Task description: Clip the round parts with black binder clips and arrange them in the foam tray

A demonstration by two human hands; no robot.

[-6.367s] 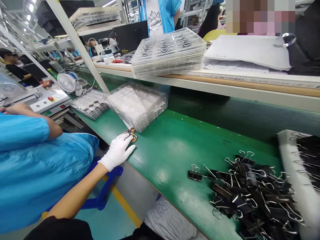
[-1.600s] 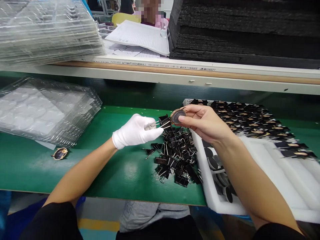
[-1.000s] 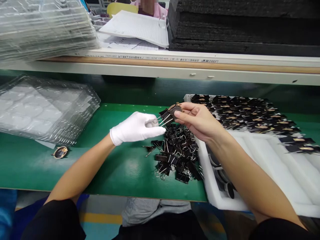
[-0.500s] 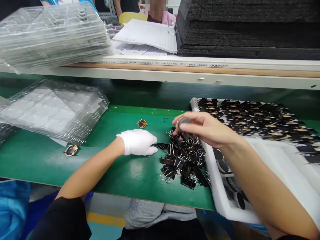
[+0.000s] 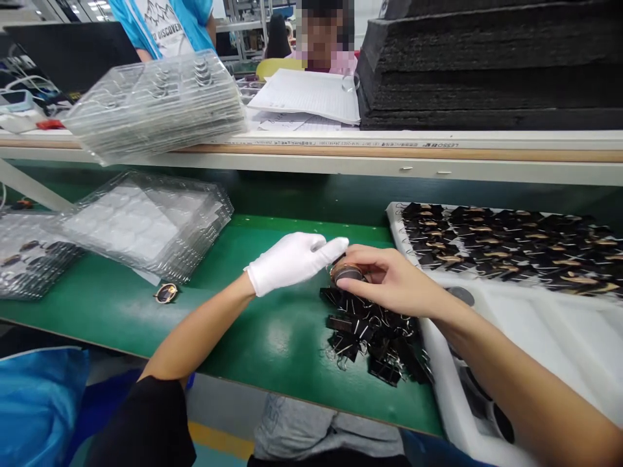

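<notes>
The right hand (image 5: 394, 279), bare, pinches a gold-rimmed round piece (image 5: 347, 275) between thumb and fingers, above a heap of black binder clips (image 5: 360, 331) on the green bench (image 5: 272, 337). The hand and wrist cover the upper part of the heap. The white-gloved left hand (image 5: 292, 263) is just beside the round piece; a small dark thing shows under its extended fingertip, but whether that hand grips it cannot be told. The right forearm crosses a white foam tray (image 5: 540, 324), partly hiding the dark discs (image 5: 501, 421) inside; the tray runs out of view at the right. A second round piece (image 5: 167, 294) lies near the clear plastic trays (image 5: 150, 220). A blue garment (image 5: 39, 395) is cut off at lower left.
</notes>
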